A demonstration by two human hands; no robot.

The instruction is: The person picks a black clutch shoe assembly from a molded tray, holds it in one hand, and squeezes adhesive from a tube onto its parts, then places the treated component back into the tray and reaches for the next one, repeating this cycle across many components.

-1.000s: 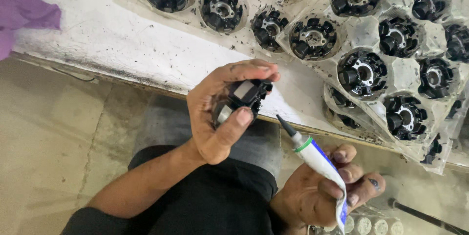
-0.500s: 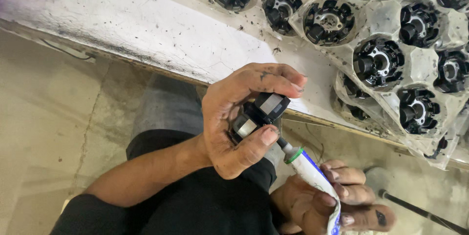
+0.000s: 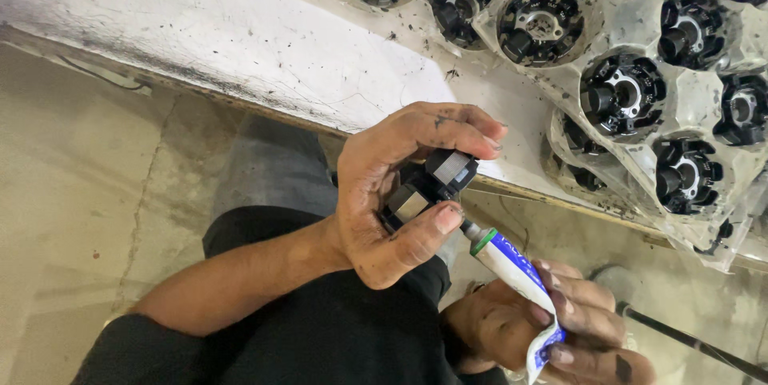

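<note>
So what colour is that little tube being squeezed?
The tube is white with blue print and a green collar; the head view shows it.

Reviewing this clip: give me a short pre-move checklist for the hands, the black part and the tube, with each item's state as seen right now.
1. Left hand has a firm grip on the black part: ok, thumb below, fingers over the top.
2. Right hand holds the tube: ok, fingers wrapped round its lower end.
3. Nozzle meets the part: ok, the tip sits at the part's underside by the thumb.
4. Anything coming out of the tube: cannot tell, the tip is hidden.
5. Part held away from the trays on the bench: ok, it is held in front of the bench edge.
</note>
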